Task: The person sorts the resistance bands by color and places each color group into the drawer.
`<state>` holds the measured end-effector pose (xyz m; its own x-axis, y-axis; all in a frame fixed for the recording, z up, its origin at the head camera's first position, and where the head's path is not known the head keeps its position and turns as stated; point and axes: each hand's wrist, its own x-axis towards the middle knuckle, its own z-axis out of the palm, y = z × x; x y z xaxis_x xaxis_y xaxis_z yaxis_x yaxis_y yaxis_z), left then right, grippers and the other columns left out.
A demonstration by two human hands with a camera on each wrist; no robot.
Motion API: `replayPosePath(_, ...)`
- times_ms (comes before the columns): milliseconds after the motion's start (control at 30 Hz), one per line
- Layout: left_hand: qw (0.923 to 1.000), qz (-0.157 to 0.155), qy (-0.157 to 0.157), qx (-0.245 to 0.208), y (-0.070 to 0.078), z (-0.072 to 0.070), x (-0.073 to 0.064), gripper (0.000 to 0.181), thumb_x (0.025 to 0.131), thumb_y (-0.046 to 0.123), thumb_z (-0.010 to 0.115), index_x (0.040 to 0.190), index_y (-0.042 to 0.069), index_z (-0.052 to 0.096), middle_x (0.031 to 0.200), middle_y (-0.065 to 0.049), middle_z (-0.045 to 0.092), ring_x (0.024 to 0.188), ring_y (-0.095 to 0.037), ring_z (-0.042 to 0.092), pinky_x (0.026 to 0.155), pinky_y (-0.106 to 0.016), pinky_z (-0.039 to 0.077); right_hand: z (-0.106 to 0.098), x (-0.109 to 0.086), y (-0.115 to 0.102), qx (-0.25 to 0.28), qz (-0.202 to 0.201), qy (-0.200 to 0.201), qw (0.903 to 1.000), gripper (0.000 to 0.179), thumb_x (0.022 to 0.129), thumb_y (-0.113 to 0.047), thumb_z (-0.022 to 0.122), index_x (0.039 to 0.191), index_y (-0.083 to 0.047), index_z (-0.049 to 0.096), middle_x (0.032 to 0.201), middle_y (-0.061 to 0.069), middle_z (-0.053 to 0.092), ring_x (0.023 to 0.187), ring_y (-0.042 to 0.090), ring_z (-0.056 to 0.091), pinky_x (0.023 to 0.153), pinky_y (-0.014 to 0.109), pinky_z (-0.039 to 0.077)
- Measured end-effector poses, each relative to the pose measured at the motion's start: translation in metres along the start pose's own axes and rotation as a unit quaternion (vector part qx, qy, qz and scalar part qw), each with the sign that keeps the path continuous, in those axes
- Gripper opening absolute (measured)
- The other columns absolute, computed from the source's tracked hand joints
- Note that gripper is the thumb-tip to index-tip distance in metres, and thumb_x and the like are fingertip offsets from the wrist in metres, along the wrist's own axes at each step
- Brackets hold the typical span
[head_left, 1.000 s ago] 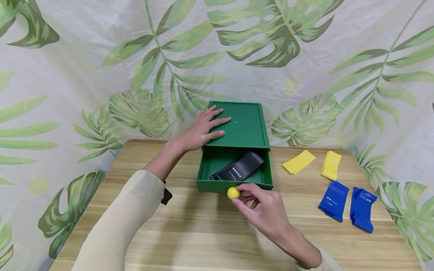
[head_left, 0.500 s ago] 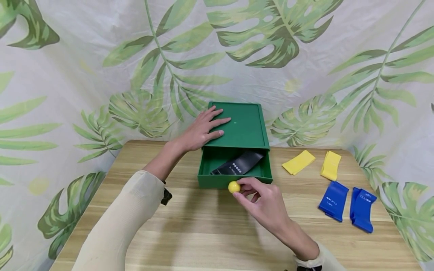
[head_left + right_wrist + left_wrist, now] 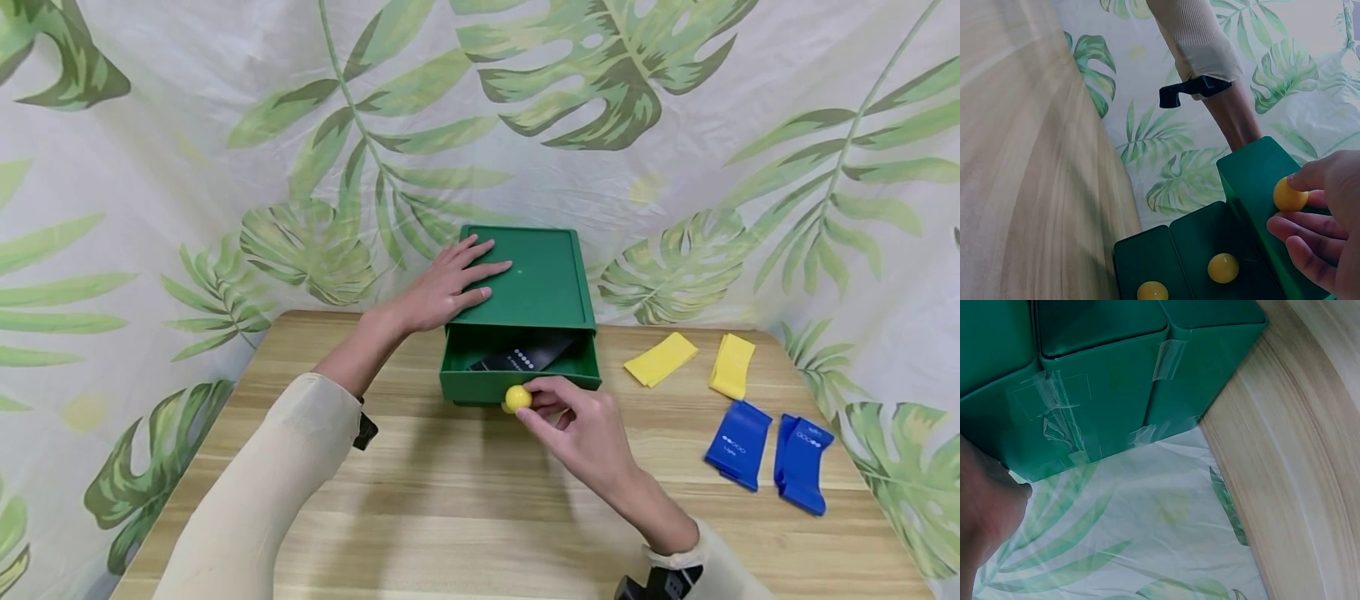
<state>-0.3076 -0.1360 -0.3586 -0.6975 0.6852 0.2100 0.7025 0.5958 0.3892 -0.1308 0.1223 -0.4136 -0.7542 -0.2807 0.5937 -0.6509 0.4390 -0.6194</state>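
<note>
A green drawer cabinet [image 3: 540, 279] stands at the back of the table with its top drawer [image 3: 480, 387] partly pulled out. My left hand [image 3: 448, 287] lies with spread fingers on the cabinet's top, near its left edge. My right hand [image 3: 581, 425] pinches the round yellow knob [image 3: 517, 398] on that drawer's front between thumb and fingers. Inside the drawer lies a folded black resistance band [image 3: 525, 354] with white print, its far part hidden under the cabinet top. Two lower drawers [image 3: 1200, 244], each with a yellow knob [image 3: 1223, 268], show in the right wrist view.
To the right of the cabinet lie two folded yellow bands [image 3: 662, 359] and, closer to me, two folded blue bands [image 3: 738, 444]. A leaf-patterned cloth [image 3: 420, 100] hangs behind the wooden table [image 3: 435, 517]. Clear tape [image 3: 1060, 415] runs over the cabinet's side.
My right hand has moved away from me with the knob, and the drawer has slid farther into the cabinet. Less of the black band shows. My left hand has stayed on the top.
</note>
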Motion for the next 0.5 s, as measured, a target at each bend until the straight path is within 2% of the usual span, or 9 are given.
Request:
replayPosePath(133,0.9999,0.003,-0.011,0.012,0.001,-0.002,0.001,0.053,0.114,0.034,0.048,0.165,0.020,0.042,0.177,-0.016,0.016,0.164,-0.037,-0.001,0.128,-0.064,0.002,0.001,0.004,0.002,0.006,0.003,0.000,1.0000,0.024,0.088,-0.010,0.088,0.109,-0.009,0.077,0.091,0.000,0.080,0.074,0.005,0.074,0.058,0.026,0.059)
replayPosePath(300,0.9992,0.001,-0.032,0.023,0.003,-0.007,0.000,0.054,0.115,0.034,0.046,0.166,0.021,0.039,0.177,-0.017,0.013,0.164,-0.037,-0.004,0.128,-0.064,0.000,0.002,0.009,0.008,0.001,0.004,0.002,1.0000,0.023,0.089,-0.011,0.088,0.110,-0.010,0.077,0.092,0.000,0.081,0.077,0.006,0.074,0.059,0.025,0.058)
replayPosePath(500,0.9976,0.001,-0.049,0.049,0.002,-0.009,0.001,0.055,0.115,0.039,0.043,0.168,0.024,0.036,0.178,-0.016,0.010,0.164,-0.037,-0.004,0.128,-0.064,0.000,0.004,0.015,0.014,-0.005,0.006,0.009,0.9999,0.023,0.090,-0.012,0.087,0.111,-0.010,0.078,0.091,0.000,0.081,0.076,0.008,0.075,0.056,0.031,0.059)
